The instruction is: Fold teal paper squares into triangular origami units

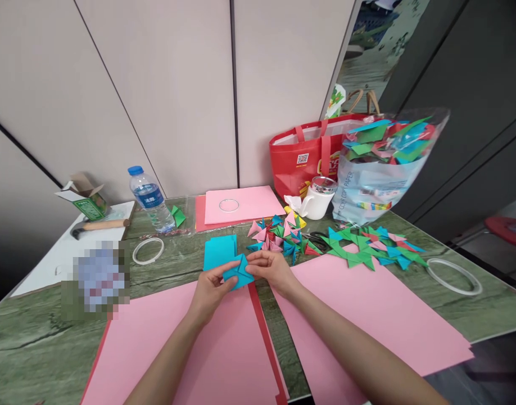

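Note:
A small piece of folded blue paper (240, 274) is held between both hands, its creases and a pointed flap showing. My left hand (212, 288) pinches its left edge with thumb and fingers. On the other side, my right hand (272, 270) grips the right edge, fingers closed together. Just behind them lies a stack of blue paper (219, 249). Large pink sheets (173, 343) with a red sheet under them spread below my left arm, and more pink sheets (367, 315) lie under my right arm.
Folded paper pieces (279, 233) and linked green stars (354, 247) lie behind my right hand. A white mug (319, 198), red bag (292, 166) and stuffed plastic bag (371, 185) stand behind. Left are a water bottle (152, 202), hammer (102, 224) and white ring (148, 251).

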`<act>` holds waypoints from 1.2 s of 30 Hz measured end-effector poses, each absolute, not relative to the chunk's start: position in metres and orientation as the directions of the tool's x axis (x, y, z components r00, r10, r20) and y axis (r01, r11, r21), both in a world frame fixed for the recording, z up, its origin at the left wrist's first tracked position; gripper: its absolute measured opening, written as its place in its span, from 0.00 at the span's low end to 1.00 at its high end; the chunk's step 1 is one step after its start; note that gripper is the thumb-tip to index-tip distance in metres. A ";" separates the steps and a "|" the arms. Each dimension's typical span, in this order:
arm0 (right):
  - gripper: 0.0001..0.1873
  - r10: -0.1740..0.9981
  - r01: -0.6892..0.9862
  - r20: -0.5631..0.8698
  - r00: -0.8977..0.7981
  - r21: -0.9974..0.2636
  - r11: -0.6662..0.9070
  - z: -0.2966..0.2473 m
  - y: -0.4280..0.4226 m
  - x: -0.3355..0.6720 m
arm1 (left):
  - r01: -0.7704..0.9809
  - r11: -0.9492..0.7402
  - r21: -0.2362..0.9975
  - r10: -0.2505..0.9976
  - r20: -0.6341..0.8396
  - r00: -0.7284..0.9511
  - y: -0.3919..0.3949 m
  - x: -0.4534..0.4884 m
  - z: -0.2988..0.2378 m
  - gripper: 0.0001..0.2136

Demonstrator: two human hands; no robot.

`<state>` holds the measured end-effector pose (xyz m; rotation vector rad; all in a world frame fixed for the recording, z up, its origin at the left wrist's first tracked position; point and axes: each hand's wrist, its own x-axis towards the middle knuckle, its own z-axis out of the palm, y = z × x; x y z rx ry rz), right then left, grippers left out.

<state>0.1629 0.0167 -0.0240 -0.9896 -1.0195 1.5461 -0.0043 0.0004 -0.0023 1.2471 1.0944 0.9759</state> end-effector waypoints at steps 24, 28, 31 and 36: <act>0.17 0.981 -0.242 -0.143 -0.129 -0.955 -0.171 -0.025 0.016 0.161 | -0.019 0.120 0.993 0.992 -0.119 0.045 -0.004 0.005 -0.004 0.16; 0.17 0.986 -0.225 -0.112 -0.128 -0.964 -0.139 -0.027 0.015 0.159 | 0.003 0.092 0.996 0.996 -0.092 -0.015 -0.003 0.006 -0.007 0.15; 0.18 0.989 -0.216 -0.086 -0.120 -0.970 -0.111 -0.028 0.015 0.157 | 0.022 0.080 0.997 0.995 -0.079 -0.060 -0.003 0.007 -0.011 0.16; 0.15 0.990 -0.194 -0.038 -0.136 -0.979 -0.064 -0.028 0.013 0.155 | 0.093 0.028 0.995 0.994 -0.018 -0.104 -0.002 0.006 -0.016 0.14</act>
